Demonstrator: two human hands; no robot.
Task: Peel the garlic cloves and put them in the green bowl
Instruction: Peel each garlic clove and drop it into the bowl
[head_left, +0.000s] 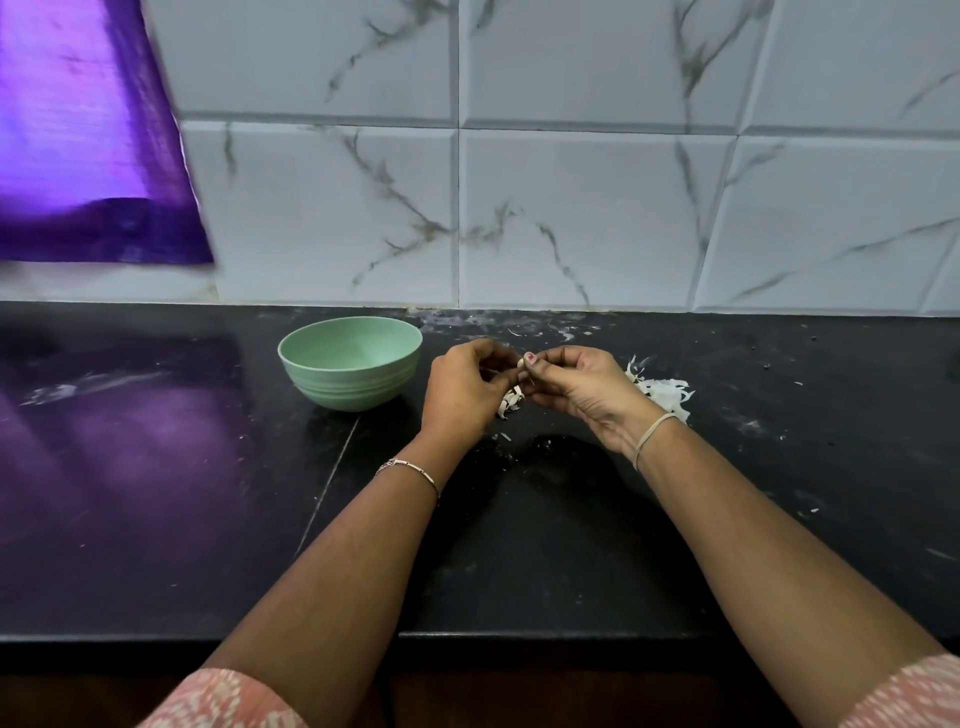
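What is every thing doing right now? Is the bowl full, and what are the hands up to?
Pale green round bowl: upright on the black stone counter, nothing seen inside.
Small white garlic clove: pinched between both hands, above the counter.
Left hand: fingers curled, pinching the clove.
Right hand: fingers curled, pinching the clove.
White papery garlic peels: loose pile on the counter behind the right hand.

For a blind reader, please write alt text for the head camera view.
The left hand and right hand pinch a small garlic clove between them above a black counter. A green bowl stands to their left, no cloves visible inside; papery peels lie beside the right hand.
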